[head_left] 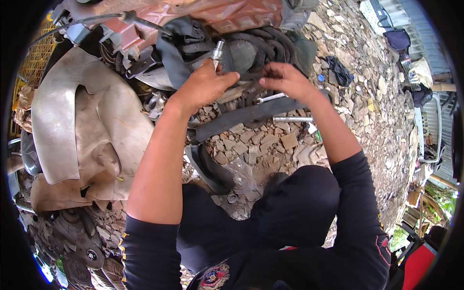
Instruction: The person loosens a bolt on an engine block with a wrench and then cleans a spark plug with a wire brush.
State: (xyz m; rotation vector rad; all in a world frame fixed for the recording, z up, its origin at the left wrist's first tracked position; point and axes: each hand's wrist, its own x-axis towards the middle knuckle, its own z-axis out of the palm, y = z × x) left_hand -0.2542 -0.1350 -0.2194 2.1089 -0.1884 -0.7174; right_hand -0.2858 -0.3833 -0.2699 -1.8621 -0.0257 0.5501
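Dark sleeves pushed up above both elbows; bare forearms rise from the lower edge and converge at upper centre. Left forearm runs steeply up, wrist bent slightly inward. Left hand (pixel 205 84) is clenched around a metal socket tool (pixel 218 50), whose silver shaft stands upright out of the top of the fist. Right forearm angles up and to the left from the elbow. Right hand (pixel 285 79) is palm down, fingers pinching one end of a black rubber strip (pixel 251 114); the strip hangs between both hands and trails down-left over the stony ground (pixel 270 145). Just under the right hand lie two metal rods (pixel 292 118), near the strip. Left of the arms sits a bent grey fender panel (pixel 77 125). Beyond the hands: a heap of black rubber tubes (pixel 263 43) against a rust-red machine body (pixel 217 14).
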